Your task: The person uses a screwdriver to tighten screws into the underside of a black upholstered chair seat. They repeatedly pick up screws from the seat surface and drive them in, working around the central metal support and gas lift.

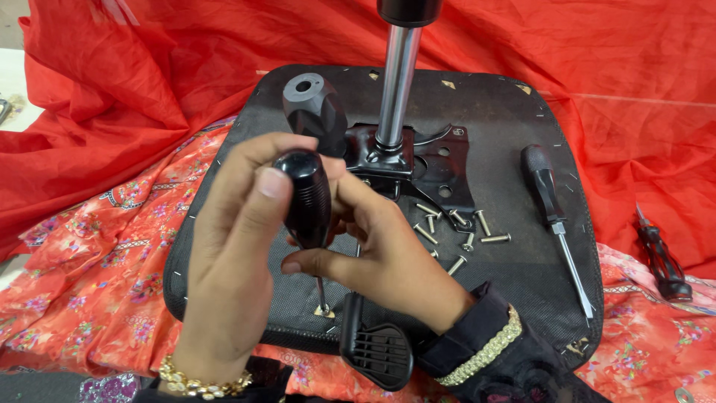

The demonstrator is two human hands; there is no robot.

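My left hand (227, 261) grips the black ribbed handle of a screwdriver (306, 198) that stands upright, its tip on a screw (324, 309) at the near edge of an upturned black chair seat (507, 119). My right hand (388, 254) wraps around the same handle from behind and right. A black metal mounting plate (440, 168) with a chrome gas-lift column (395, 82) sits at the seat's middle. Beside the column stands a black lever knob (313, 108).
Several loose silver screws (455, 231) lie on the seat right of my hands. A second black screwdriver (556, 224) rests on the seat's right side. Another small black tool (660, 257) lies on the red cloth (112, 97) at right. A black plastic paddle (375, 347) projects from the seat's near edge.
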